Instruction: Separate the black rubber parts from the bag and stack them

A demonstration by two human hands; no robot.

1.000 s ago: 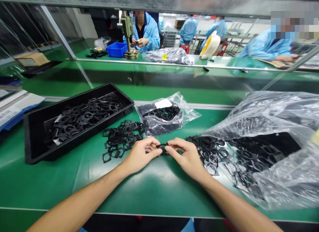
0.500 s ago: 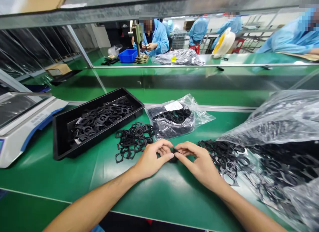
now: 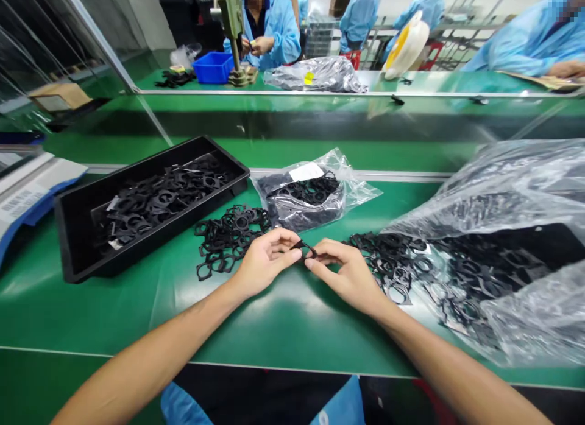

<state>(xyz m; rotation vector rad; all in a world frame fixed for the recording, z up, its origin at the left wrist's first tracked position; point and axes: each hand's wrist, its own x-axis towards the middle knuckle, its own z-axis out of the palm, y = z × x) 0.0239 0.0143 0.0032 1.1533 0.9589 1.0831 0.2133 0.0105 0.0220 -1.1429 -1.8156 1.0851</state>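
My left hand (image 3: 265,260) and my right hand (image 3: 342,270) meet over the green table (image 3: 283,321), both pinching one small black plastic part (image 3: 304,247) between their fingertips. Left of the hands lies a loose pile of black ring-shaped parts (image 3: 228,236). More of the same parts (image 3: 388,260) spill from a big clear bag (image 3: 507,230) on the right, close to my right hand.
A black tray (image 3: 77,230) holding several parts stands at the left, with a scale (image 3: 27,187) beyond it. A small clear bag of parts (image 3: 306,193) lies behind my hands. Across the far bench (image 3: 411,84), people in blue coats work near a blue bin (image 3: 213,67).
The view has swung down and back to the left. My hands stay together on the small part, which now shows lifted between the fingertips.
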